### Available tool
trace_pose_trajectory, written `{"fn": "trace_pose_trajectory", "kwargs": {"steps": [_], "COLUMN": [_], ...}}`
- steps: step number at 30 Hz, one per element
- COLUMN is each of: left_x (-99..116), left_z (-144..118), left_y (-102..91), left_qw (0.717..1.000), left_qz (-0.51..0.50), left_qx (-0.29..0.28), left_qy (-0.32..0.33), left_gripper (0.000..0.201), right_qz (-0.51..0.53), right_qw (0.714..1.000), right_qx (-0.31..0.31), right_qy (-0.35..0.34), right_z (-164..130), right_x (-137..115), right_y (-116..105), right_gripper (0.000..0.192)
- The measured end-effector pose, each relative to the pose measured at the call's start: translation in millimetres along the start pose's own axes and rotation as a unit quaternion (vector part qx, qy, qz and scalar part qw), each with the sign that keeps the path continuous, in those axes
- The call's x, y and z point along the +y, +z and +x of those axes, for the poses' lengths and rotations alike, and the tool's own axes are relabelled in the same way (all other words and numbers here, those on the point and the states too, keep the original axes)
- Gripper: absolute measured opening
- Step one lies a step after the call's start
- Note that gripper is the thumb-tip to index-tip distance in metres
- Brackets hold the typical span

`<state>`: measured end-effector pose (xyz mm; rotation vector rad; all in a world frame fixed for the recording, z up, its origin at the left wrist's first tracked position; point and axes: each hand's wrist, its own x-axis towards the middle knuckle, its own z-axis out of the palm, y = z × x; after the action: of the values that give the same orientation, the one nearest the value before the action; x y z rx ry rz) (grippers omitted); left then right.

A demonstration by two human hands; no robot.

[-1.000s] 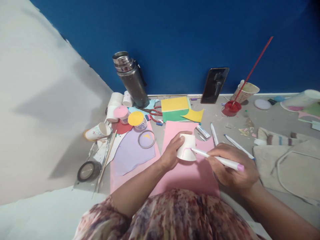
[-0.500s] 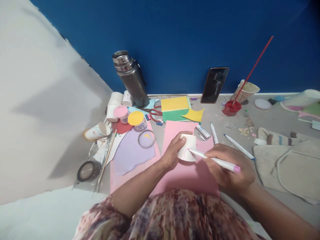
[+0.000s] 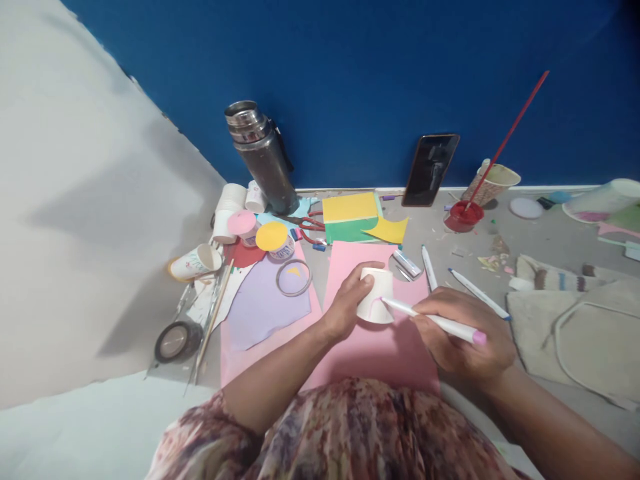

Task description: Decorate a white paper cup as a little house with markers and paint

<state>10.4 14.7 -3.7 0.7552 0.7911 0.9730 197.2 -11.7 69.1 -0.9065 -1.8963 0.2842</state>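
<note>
A white paper cup (image 3: 374,308) is gripped in my left hand (image 3: 349,303), thumb on its near side and fingers behind it. The cup is held over pink paper (image 3: 367,350), and a curved pink line shows on its side. In my right hand (image 3: 467,340) is a white felt-tip marker (image 3: 453,327) with a pink end, pinched between thumb and fingers. Its tip touches the cup at the right end of the pink line. Just beyond the cup, a white cylindrical piece (image 3: 407,263) lies on the table.
A steel flask (image 3: 265,160) and a phone (image 3: 430,170) stand against the blue wall. Decorated cups (image 3: 276,240), purple paper (image 3: 265,307) and a tape roll (image 3: 174,342) lie left. A red paint pot (image 3: 464,217), markers (image 3: 477,293) and cloth (image 3: 543,333) are right.
The marker tip has moved slightly to the right on the cup, and the pink line is a little longer. My left hand still holds the cup in nearly the same place.
</note>
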Motion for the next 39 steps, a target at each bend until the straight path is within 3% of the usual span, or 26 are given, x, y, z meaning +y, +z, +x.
{"fn": "trace_pose_trajectory", "kwargs": {"steps": [6, 13, 39], "left_x": [-0.5, -0.4, -1.1], "left_z": [0.1, 0.0, -1.7], "left_y": [-0.3, -0.4, 1.1], "left_qw": [1.000, 1.000, 1.000], "left_qz": [0.011, 0.008, 0.026], "left_qx": [0.007, 0.008, 0.002], "left_qy": [0.003, -0.002, 0.010], "left_gripper": [0.061, 0.063, 0.066], "right_qz": [0.001, 0.002, 0.010], "right_qw": [1.000, 1.000, 0.999], "right_qx": [-0.027, 0.004, -0.036], "right_qy": [-0.011, 0.015, -0.017], "right_z": [1.9, -3.6, 0.0], "right_x": [-0.8, 0.2, 0.4], "right_y": [-2.6, 2.4, -2.7], "right_gripper": [0.015, 0.019, 0.016]}}
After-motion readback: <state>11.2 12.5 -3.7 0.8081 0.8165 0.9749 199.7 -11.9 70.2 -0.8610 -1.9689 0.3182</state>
